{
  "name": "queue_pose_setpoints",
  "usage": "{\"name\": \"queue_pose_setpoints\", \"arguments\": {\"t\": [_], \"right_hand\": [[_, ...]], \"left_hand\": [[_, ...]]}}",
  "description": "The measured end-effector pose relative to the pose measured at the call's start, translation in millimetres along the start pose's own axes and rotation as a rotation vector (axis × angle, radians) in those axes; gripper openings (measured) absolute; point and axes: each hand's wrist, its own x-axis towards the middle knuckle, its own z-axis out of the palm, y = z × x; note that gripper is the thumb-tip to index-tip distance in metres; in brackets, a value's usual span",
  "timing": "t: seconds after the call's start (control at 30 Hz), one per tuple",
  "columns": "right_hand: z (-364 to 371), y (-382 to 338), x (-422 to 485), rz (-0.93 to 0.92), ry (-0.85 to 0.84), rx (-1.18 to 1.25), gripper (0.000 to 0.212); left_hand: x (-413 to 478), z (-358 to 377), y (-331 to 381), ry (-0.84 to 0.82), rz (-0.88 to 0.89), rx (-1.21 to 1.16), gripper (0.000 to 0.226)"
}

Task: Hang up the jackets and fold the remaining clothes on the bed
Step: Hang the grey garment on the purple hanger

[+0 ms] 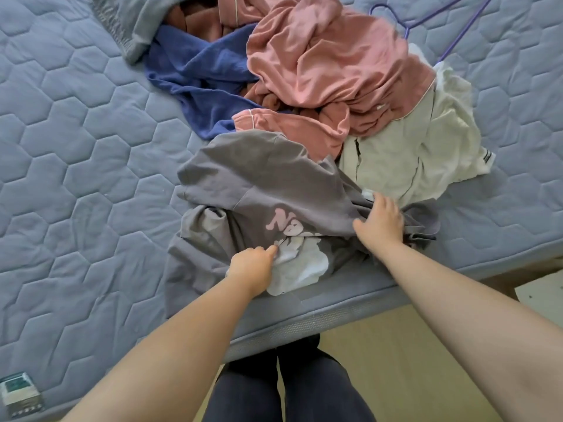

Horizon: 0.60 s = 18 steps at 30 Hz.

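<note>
Grey print tee (259,184) crumpled at bed (76,147) edge; pink top (329,62), blue top (198,71), cream shirt (411,153) heaped behind.

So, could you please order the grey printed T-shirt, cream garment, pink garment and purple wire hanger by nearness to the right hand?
1. Grey printed T-shirt, under the right hand.
2. Cream garment, just beyond.
3. Pink garment, mid-pile.
4. Purple wire hanger, far top-right.
</note>
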Motion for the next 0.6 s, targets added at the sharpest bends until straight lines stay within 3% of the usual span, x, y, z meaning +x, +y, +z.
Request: {"name": "queue_pose_setpoints", "arguments": {"t": [0.07,0.13,0.23,0.33,0.37,0.43,0.53,0.6], "right_hand": [[10,-7,4,0.121,-0.091,0.086,0.081],[12,-6,7,0.240,-0.167,0.125,0.083],[4,-9,-2,0.210,-0.115,0.027,0.043],[-5,-12,-21,-0.018,0.100,-0.013,0.014],[-7,-12,-27,-0.098,0.129,0.033,0.008],[-16,-14,-38,-0.174,0.063,0.203,0.017],[-50,-27,-49,-0.239,-0.120,0.348,0.030],[-81,-38,-58,-0.352,-0.149,0.383,0.034]], "left_hand": [[2,-5,0,-0.033,0.032,-0.047,0.045],[1,-10,0,-0.068,0.079,-0.097,0.042],[-1,-18,0,-0.011,0.131,-0.079,0.038],[3,-32,5,0.251,0.161,-0.118,0.027],[4,-39,8,0.339,0.188,-0.170,0.030],[9,-60,16,0.456,0.257,-0.212,0.050],[7,-114,32,0.383,0.339,-0.135,0.092],[-1,-154,42,0.299,0.378,-0.057,0.099]]}}
